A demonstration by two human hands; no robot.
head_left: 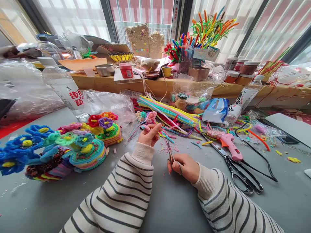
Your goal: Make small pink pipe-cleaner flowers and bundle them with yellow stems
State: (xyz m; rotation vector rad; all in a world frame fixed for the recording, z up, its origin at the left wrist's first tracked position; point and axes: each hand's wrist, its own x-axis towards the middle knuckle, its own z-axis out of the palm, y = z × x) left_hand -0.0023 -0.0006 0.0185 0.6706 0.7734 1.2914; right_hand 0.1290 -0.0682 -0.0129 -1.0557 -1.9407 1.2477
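My left hand (pixel 148 135) is closed in a pinch, with a short pink pipe-cleaner piece (pixel 145 127) showing at its fingers. My right hand (pixel 185 166) grips small metal scissors (pixel 170 154) by the handles, blades pointing up and away from me, just right of my left hand. Pink fuzz clippings (pixel 166 149) lie scattered on the grey table around the blades. Right behind my left hand are small pipe-cleaner flowers (pixel 151 117) in pink and teal on thin stems. A bundle of long yellow, teal and pink pipe cleaners (pixel 167 110) lies farther back.
Finished pipe-cleaner flower pots (pixel 88 155) and large blue flowers (pixel 26 142) stand on the left. On the right are a pink glue gun (pixel 227 142) with its black cord and large black-handled scissors (pixel 239 174). Water bottles (pixel 65 90) and a cluttered ledge (pixel 155 84) line the back.
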